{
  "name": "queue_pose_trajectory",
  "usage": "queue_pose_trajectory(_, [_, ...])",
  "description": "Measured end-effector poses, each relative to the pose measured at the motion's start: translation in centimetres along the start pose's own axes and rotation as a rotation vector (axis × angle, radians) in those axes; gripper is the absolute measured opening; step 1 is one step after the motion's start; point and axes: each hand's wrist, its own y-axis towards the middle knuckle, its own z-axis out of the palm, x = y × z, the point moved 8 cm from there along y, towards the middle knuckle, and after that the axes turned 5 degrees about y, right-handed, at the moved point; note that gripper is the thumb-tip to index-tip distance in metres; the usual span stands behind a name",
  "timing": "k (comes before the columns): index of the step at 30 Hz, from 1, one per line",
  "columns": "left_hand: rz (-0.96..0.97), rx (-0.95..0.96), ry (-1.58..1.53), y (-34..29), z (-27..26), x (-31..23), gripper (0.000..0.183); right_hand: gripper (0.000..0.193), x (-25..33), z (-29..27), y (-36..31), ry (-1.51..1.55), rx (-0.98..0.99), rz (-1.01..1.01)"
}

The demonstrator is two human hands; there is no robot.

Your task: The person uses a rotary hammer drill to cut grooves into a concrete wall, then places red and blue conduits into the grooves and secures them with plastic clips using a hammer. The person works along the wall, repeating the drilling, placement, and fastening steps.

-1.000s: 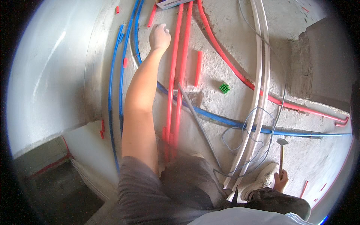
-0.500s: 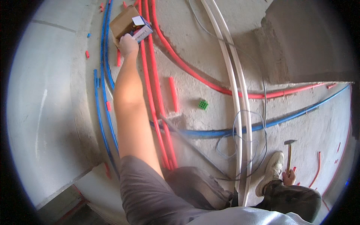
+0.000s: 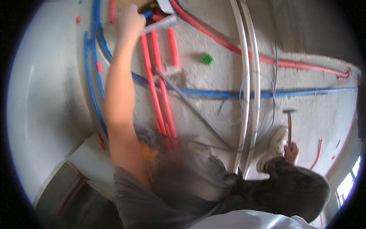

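Note:
My left arm reaches far forward. My left hand, blurred, is closed on the near left side of an open cardboard box. Red and blue pieces show inside the box, which covers part of the red pipes; my fingertips are partly hidden. At the lower right, beside my shoe, my right hand is wrapped round the wooden handle of a hammer. The hammer's head points away from me.
Blue pipes and white pipes cross the concrete floor. A loose grey cable and thin wire loops lie between them. A small green studded block sits near a short red pipe piece. A wall stands at left.
The view has shifted forward less, so the floor things sit higher. My left hand has brought the box nearer and rightward over the red pipes. My right hand still holds the hammer.

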Motion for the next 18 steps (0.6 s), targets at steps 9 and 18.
queue_pose_trajectory(9, [-0.028,0.208,0.222,6.3,8.3,3.9,0.032,0.040,0.8,1.8,-1.0,0.116,0.135,0.119])
queue_pose_trajectory(18, [0.162,0.368,0.382,5.3,9.7,2.8,0.034,0.035,1.8,1.5,-1.5,0.133,0.094,0.118])
